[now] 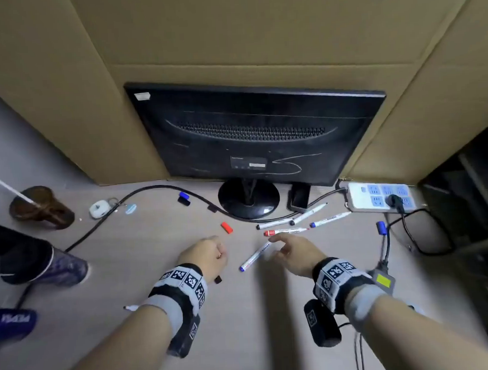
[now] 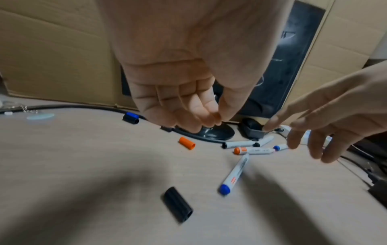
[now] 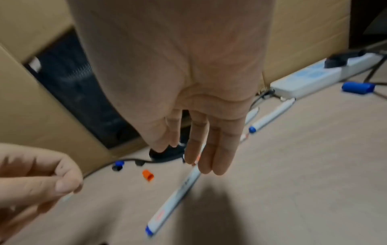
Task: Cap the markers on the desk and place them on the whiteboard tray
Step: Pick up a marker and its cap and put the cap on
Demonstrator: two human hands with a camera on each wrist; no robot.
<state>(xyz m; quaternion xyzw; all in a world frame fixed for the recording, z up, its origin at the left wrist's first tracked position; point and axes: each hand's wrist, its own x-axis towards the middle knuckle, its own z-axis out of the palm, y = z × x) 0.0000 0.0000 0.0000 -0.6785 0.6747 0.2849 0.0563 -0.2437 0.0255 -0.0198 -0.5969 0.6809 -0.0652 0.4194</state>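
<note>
Several uncapped markers lie on the desk [image 1: 161, 245]. The nearest, a blue-ended marker [image 1: 255, 256] [image 2: 235, 172] [image 3: 173, 197], lies slantwise between my hands. My right hand [image 1: 280, 246] [image 3: 199, 162] hovers over its far end with straight fingers and holds nothing. A red marker [image 1: 285, 231], two black markers [image 1: 273, 224] and another blue one [image 1: 329, 219] lie just beyond. My left hand [image 1: 219, 252] [image 2: 217, 117] hangs above the desk, fingers curled against the thumb, with nothing seen in it. A black cap [image 1: 218, 279] [image 2: 178, 204] lies under it and a red cap [image 1: 226, 227] ahead. The whiteboard tray is not in view.
A monitor [image 1: 257, 133] on a round stand backs the desk, with cardboard behind. A black cable [image 1: 152, 189] runs past a blue cap [image 1: 184, 194]. A power strip [image 1: 379, 196] and another blue cap [image 1: 380, 228] are at right. Cups [image 1: 40, 208] stand at left.
</note>
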